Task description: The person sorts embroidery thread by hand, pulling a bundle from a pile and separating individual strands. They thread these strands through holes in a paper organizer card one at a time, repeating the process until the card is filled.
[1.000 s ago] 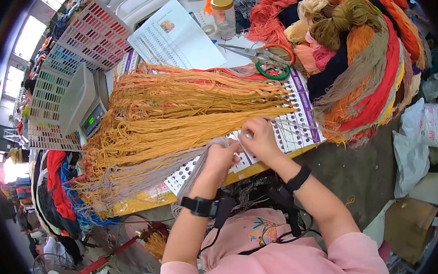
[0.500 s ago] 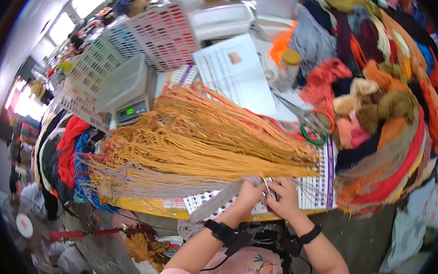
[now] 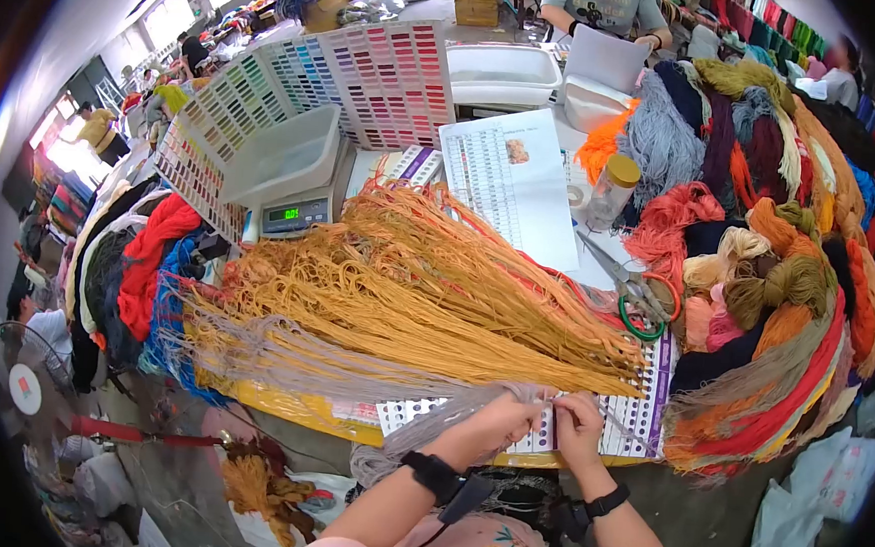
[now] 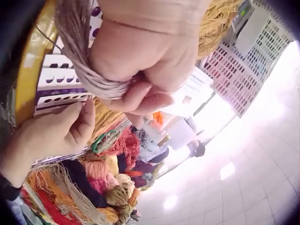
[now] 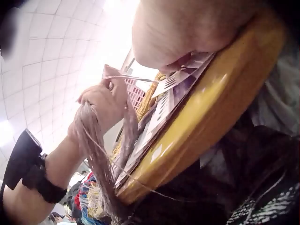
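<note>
My left hand (image 3: 501,425) grips a hank of grey-mauve thread (image 3: 428,431), which hangs over the table's front edge; in the left wrist view the hank (image 4: 77,51) wraps round the curled fingers of that hand (image 4: 145,56). Just to its right, my right hand (image 3: 580,433) pinches at a thin strand over a white and purple card with punched holes (image 3: 639,421). The right wrist view has the strand (image 5: 140,78) stretched between the left hand (image 5: 103,103) and the right hand (image 5: 187,33), whose fingertips are partly hidden.
Orange and mustard threads (image 3: 385,310) fan across the table behind the hands. Scissors (image 3: 613,269), a jar (image 3: 613,189), a printed sheet (image 3: 511,183), a scale (image 3: 296,215) and a colour chart (image 3: 389,75) stand farther back. Coloured yarn (image 3: 775,324) is heaped at right.
The head view has tilted up, showing more of the room. Both hands stay close together with the grey-mauve thread; the right hand has turned more upright beside the left.
</note>
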Motion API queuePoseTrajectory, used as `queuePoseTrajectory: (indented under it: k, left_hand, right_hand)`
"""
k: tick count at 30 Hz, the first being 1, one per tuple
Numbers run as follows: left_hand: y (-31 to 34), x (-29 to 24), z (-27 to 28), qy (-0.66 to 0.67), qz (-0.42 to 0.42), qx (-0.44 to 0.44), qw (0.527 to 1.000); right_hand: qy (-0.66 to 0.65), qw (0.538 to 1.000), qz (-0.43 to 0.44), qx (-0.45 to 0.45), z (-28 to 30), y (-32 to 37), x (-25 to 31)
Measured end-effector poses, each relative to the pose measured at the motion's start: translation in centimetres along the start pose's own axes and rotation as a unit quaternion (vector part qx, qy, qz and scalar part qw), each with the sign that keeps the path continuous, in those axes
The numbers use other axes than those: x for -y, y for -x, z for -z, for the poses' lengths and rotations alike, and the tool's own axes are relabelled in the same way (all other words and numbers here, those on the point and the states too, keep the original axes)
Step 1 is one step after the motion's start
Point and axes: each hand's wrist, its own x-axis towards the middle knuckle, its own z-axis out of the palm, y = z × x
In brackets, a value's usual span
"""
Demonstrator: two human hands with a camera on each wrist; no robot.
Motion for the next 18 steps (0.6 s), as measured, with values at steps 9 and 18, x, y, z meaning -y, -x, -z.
queuePoseTrajectory:
  k: [9,18]
  left_hand:
    - [9.6,-7.1,8.3,-0.071,-0.04,-0.165,0.983]
    - [23.8,-10.3,14.1,0.106,-0.279,-0.474,0.829]
  right_hand:
    - [0.238,0.967,0.022,0.088,-0.8,-0.2,1.1]
    - [0.269,0.959,0.057,0.074,-1.0,0.4,0.4]
